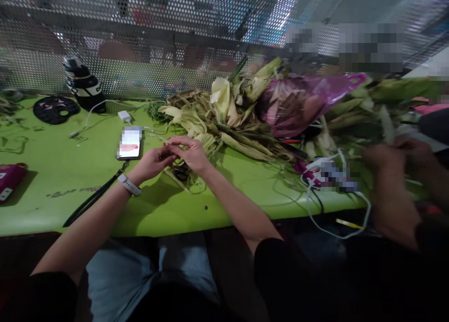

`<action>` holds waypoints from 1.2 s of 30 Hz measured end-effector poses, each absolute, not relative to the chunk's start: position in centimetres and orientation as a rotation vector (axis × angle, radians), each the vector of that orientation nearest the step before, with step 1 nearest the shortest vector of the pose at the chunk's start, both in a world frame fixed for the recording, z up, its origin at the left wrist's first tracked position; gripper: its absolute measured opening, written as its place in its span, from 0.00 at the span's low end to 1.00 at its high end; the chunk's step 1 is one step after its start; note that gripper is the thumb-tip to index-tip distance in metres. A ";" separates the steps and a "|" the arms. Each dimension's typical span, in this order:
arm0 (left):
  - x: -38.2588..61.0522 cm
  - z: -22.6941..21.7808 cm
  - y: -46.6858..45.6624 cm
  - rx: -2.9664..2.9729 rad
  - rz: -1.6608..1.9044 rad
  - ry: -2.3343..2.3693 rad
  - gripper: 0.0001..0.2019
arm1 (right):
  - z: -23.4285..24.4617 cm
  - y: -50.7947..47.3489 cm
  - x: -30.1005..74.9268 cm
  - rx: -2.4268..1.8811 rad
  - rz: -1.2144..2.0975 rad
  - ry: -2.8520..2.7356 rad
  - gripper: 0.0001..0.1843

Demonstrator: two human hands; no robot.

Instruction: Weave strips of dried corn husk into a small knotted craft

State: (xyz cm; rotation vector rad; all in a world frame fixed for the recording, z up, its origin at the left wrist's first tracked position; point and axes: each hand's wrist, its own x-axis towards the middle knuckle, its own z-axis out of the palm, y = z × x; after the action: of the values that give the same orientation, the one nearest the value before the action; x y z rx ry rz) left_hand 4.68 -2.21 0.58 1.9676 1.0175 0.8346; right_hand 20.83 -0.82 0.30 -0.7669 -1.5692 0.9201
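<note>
My left hand and my right hand meet above the green table, fingertips pinched together. Whatever they pinch is too small and hidden to make out; it may be a thin strip of husk. Below the right hand lie thin pale green strands and a small dark object. A heap of corn husks, pale green and brown, spreads just beyond and to the right of my hands. Beside my left hand lies a lit phone, with a black wrist strap running toward the table's front edge.
A black bottle and black hand fan stand by the perforated metal screen. A white cable crosses the table. A pink plastic bag sits among husks. At right are tangled cables and another person's hands.
</note>
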 end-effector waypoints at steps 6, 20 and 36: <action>5.2 0.3 -2.4 1.872 0.794 0.930 0.12 | 0.9 -1.8 20.4 -0.848 1.064 -1.469 0.16; 5.2 -0.4 -2.0 1.183 1.050 0.724 0.15 | 3.5 -3.0 22.8 -1.121 0.436 -1.604 0.19; 5.5 0.3 -2.5 1.219 1.221 0.796 0.13 | -0.6 -2.2 19.4 -0.955 1.278 -1.729 0.14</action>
State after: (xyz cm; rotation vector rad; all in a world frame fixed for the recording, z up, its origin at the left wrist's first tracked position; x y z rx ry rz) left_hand 5.53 -2.47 0.25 1.2188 0.7956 1.2213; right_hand 19.36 -2.22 -0.63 -0.9553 -1.7288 1.2779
